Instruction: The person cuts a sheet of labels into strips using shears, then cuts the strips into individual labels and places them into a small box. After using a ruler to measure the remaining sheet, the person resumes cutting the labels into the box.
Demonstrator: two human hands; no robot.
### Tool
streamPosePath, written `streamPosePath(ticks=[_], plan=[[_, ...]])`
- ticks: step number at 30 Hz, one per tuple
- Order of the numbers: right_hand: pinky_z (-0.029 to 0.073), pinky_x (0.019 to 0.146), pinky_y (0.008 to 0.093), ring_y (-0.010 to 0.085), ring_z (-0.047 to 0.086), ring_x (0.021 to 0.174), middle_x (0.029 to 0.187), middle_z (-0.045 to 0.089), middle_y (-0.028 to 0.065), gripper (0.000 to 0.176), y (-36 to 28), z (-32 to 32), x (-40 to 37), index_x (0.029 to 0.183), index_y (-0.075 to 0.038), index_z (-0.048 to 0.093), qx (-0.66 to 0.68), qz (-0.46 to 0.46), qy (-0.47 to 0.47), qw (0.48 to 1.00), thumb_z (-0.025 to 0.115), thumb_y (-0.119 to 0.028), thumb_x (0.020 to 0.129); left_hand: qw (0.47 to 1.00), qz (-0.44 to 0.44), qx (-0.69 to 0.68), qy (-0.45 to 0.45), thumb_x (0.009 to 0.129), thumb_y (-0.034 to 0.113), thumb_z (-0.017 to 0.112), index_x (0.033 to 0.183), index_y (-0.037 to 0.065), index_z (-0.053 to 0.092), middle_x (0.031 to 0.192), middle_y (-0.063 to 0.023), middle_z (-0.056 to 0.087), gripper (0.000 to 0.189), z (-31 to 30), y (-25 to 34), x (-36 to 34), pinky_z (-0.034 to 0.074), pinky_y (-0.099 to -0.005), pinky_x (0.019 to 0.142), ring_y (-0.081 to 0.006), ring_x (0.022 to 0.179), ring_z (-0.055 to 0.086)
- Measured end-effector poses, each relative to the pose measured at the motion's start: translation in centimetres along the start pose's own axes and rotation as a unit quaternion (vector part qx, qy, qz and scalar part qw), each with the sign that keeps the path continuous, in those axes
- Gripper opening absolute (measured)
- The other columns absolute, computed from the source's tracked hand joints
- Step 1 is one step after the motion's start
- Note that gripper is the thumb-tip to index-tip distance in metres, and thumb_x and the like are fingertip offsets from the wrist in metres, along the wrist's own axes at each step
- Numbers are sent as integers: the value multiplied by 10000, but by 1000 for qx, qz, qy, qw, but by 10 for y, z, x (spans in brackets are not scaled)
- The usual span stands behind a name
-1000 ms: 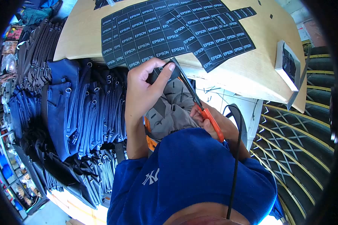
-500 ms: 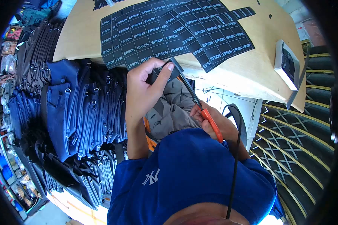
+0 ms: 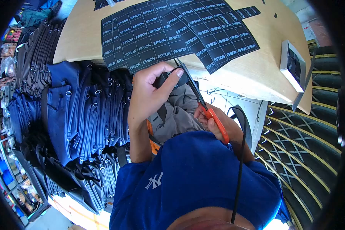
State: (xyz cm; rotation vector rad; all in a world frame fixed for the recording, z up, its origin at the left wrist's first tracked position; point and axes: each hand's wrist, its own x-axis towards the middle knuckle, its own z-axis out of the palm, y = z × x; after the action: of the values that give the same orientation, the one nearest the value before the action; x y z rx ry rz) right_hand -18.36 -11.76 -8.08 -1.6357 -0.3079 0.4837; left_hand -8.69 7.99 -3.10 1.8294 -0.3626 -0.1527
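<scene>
My left hand [image 3: 151, 90] pinches a small black label piece [image 3: 176, 79] between thumb and fingers, just off the table's near edge. Orange-handled scissors [image 3: 217, 125] are gripped in my right hand [image 3: 230, 124]. Their dark blades [image 3: 191, 84] point up and away, slightly parted at the tips, right beside the label piece. Black sheets printed with rows of EPSON labels [image 3: 151, 36] lie overlapping on the table [image 3: 80, 34] beyond my hands. Below the hands, on the grey trousers [image 3: 176, 119], rest dark scraps.
Stacks of blue bags [image 3: 88, 111] with metal rings stand to the left, with black bags [image 3: 61, 168] below them. A white box [image 3: 293, 65] holding dark pieces sits at the table's right side. A folding metal gate [image 3: 303, 142] is on the right. Dark offcuts [image 3: 214, 92] litter the floor.
The scissor blades have parted slightly at the tips. The label piece in my left hand has turned and shifted a little, and a dark scrap shows lower on the lap.
</scene>
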Motion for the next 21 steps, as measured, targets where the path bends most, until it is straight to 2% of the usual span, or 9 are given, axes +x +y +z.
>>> streamPosePath(ticks=[8,14,16,20,21], plan=[[271,482,249,86,338,531,612,347,-31,790,-5,-2,0,909,1,486,8,33,-3,999,271,-752,804,1000,10,-16,-3,834,98,635,811,-20,637,677,-24,615,120,4,-1,2,394,-203,577,-29,635,495],[292,472,254,101,370,505,579,410,-11,744,-10,-2,-1,812,0,520,24,62,3,998,297,-709,836,1000,-21,-9,-17,838,103,633,811,-22,633,682,-23,612,128,3,1,1,391,-203,579,-29,639,492],[321,463,263,112,413,479,536,441,4,688,-10,-2,-2,720,-15,520,3,50,19,999,309,-651,876,1000,-13,-14,-10,840,107,632,811,-23,632,681,-21,609,133,3,1,1,382,-201,571,-30,640,486],[349,458,265,119,449,463,512,458,10,635,-3,-5,-4,674,-24,499,-51,56,22,997,343,-598,897,1000,-14,-11,-8,842,106,629,807,-25,630,657,-5,585,135,1,0,2,370,-195,557,-24,623,462],[353,475,291,139,447,482,527,458,36,513,-5,-7,-5,683,-27,527,-54,81,26,995,420,-473,912,1000,-14,-15,-11,843,105,628,804,-26,628,646,4,569,137,0,1,2,362,-192,552,-20,616,449]])
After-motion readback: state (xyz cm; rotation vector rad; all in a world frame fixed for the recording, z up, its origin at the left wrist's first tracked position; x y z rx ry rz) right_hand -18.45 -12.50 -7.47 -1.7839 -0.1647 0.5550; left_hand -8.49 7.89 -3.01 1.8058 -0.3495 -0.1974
